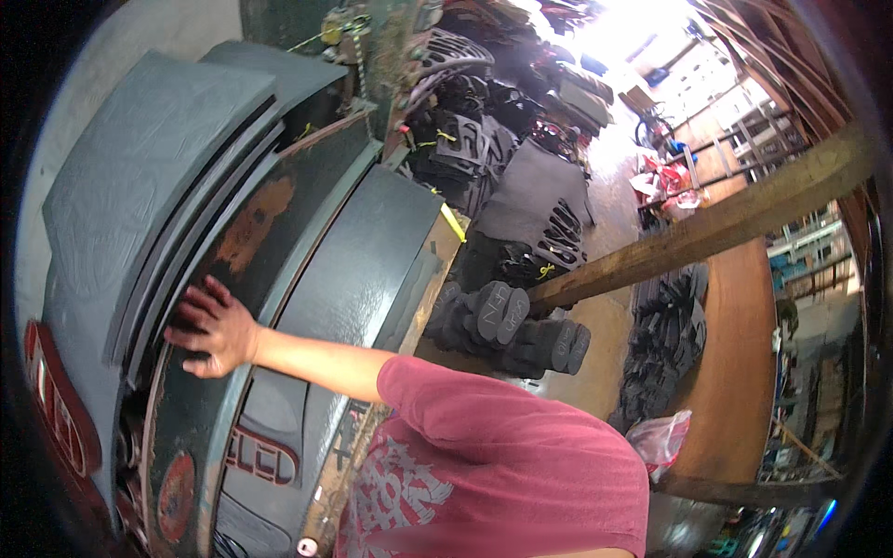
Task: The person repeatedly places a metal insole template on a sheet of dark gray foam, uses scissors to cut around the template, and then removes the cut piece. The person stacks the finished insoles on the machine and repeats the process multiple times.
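My right hand (214,330) reaches left from a red short sleeve, its fingers spread and blurred. It is over the dark green, rust-patched metal surface (251,228), close to the edge of a stack of grey sheets (153,167). Whether the fingers touch the sheets I cannot tell; nothing shows in the hand. Nearer me, a grey sheet (358,251) lies on the worktop. A red-edged, sole-shaped frame (265,456) rests below it, and a similar frame (60,400) lies on the sheets at far left. My left hand is out of the picture.
Stacks of dark sole-shaped pieces (498,312) stand beyond my arm. Past them lie grey sheets with cut-out holes (535,191). A wooden beam (698,237) slants across the right. A dark heap (665,335) lies beside a brown board (735,363), near a plastic bag (662,437).
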Available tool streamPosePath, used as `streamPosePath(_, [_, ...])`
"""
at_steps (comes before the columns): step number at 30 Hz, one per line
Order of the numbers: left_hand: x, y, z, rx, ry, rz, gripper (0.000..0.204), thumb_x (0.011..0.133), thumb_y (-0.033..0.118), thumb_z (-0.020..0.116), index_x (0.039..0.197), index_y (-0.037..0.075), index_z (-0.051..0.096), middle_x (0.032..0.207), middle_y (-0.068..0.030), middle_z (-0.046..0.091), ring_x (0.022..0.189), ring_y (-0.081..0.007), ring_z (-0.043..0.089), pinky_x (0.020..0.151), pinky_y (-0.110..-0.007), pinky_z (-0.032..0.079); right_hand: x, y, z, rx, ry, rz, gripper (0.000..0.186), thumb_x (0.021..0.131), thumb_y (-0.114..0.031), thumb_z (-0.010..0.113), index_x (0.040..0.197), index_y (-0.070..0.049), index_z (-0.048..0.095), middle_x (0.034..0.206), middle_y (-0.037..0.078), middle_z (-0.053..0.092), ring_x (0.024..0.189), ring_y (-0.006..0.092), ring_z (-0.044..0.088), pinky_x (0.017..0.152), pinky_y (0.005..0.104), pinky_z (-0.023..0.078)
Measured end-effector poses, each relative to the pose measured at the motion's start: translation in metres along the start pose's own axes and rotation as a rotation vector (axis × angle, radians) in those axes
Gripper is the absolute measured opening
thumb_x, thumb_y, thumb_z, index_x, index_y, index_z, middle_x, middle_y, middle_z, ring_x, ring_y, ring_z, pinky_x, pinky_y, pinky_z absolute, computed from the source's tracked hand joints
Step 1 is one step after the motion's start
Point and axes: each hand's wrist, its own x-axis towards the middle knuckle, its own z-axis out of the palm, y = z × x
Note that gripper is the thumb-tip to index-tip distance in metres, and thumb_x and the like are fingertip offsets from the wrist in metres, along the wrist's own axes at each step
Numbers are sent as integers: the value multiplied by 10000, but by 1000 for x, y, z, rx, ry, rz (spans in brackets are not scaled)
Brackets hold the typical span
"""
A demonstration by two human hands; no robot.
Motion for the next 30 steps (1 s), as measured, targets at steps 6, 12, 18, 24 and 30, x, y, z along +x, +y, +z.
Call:
streamPosePath(6, [-18, 29, 41, -85, -157, -115, 597, 899, 429, 745, 1247, -20, 564, 1240, -194, 610, 1160, -375, 566, 939, -552, 479, 10, 3, -7, -2, 62, -9, 604, 774, -561, 670, 1301, -266, 675, 1342, 155, 552, 1391, 399, 444, 1206, 639, 202])
streamPosePath(12, [28, 11, -85, 43, 39, 90, 453, 962, 426, 658, 1130, 6, 669, 1194, -190, 665, 1124, -383, 601, 1020, -562, 433, 2, 10, -9, -66, -22, -28, 740, 761, -718, 648, 1371, -297, 649, 1594, 157, 384, 1556, 404, 157, 1230, 659, 39])
streamPosePath(18, [72, 80, -83, 74, -117, -384, 387, 957, 123, 425, 1256, -22, 624, 1372, -222, 583, 1345, -393, 465, 1184, -539, 279, 23, 33, -10, -27, 146, -4, 867, 838, -667, 633, 1589, -303, 400, 1653, 198, 255, 1530, 464, 168, 1214, 675, 58])
streamPosePath(24, [101, 105, -84, 5, 19, -467, 416, 1077, 242, 324, 1279, 15, 608, 1511, -261, 448, 1437, -422, 377, 1192, -557, 248, 45, 42, -27, -12, 210, -35, 709, 899, -616, 609, 1438, -159, 544, 1549, 212, 337, 1507, 467, 207, 1199, 692, 74])
streamPosePath(30, [107, 97, -88, -31, 44, -416, 401, 1069, 248, 332, 1263, 15, 595, 1467, -212, 517, 1412, -417, 403, 1189, -571, 251, 49, 39, -38, -33, 243, -51, 683, 911, -613, 578, 1412, -150, 553, 1526, 233, 364, 1484, 479, 236, 1195, 687, 93])
